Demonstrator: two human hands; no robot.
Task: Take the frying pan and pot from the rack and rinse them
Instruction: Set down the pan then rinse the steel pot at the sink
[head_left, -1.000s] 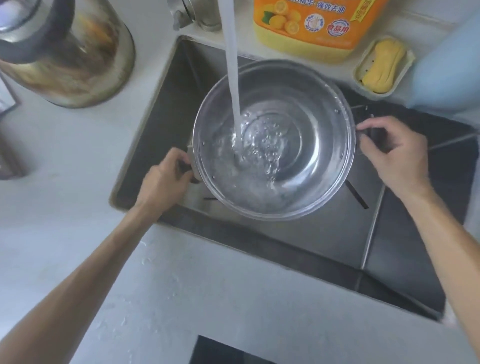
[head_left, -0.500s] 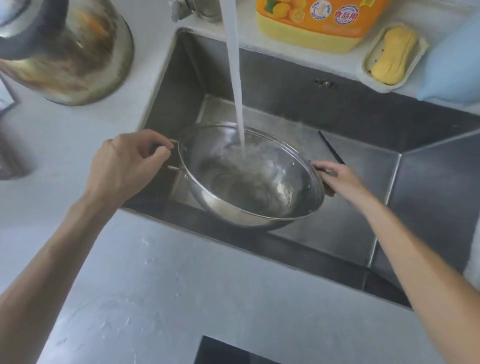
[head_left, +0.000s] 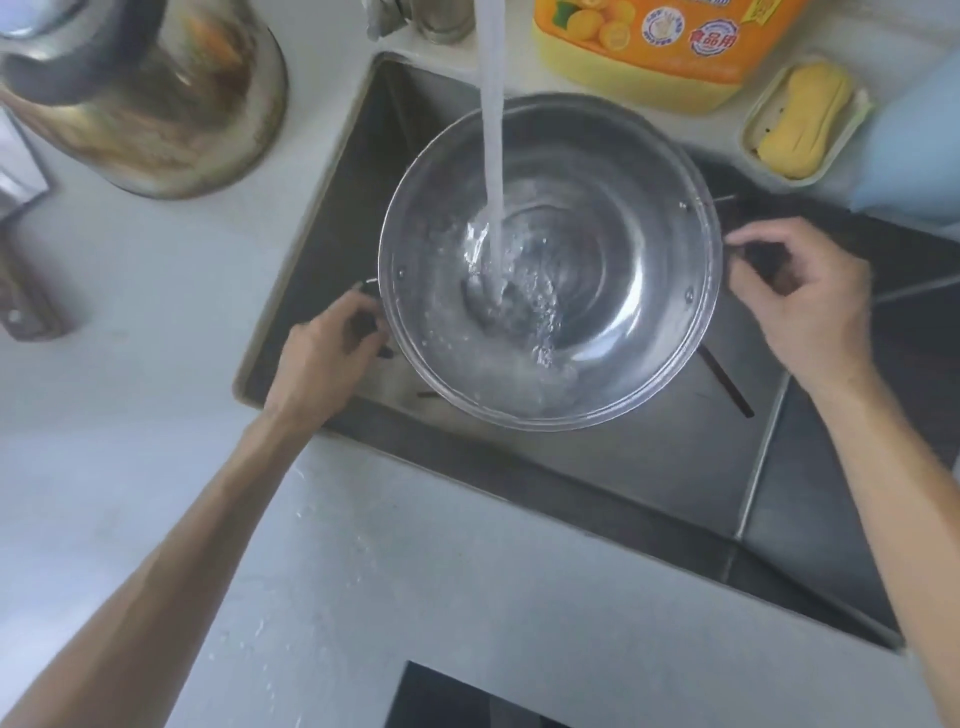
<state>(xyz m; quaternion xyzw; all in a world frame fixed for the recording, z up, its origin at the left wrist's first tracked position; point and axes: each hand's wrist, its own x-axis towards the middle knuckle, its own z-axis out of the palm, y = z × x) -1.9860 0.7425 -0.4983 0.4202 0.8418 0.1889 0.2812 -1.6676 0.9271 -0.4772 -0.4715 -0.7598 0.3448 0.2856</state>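
Pale desk (head_left: 156, 415) rings the sink (head_left: 675, 467), over which the pot (head_left: 597, 312) sits level, stream striking left of centre. Left hand (head_left: 322, 364) and right hand (head_left: 810, 312) close fingers on opposite handles, equally near; that handle-to-handle axis likely governs tipping.

Head view, steeply down, close over sink (head_left: 332, 197)

Place: a home kitchen.
Sink (head_left: 675, 467): lying under both hands, tap water (head_left: 491, 130) running into it.
Detergent (head_left: 670, 47): standing beyond the hands.
Soap (head_left: 802, 119): sitting beyond the right hand (head_left: 810, 306).
Kettle (head_left: 156, 93): standing beyond the left hand (head_left: 322, 364).
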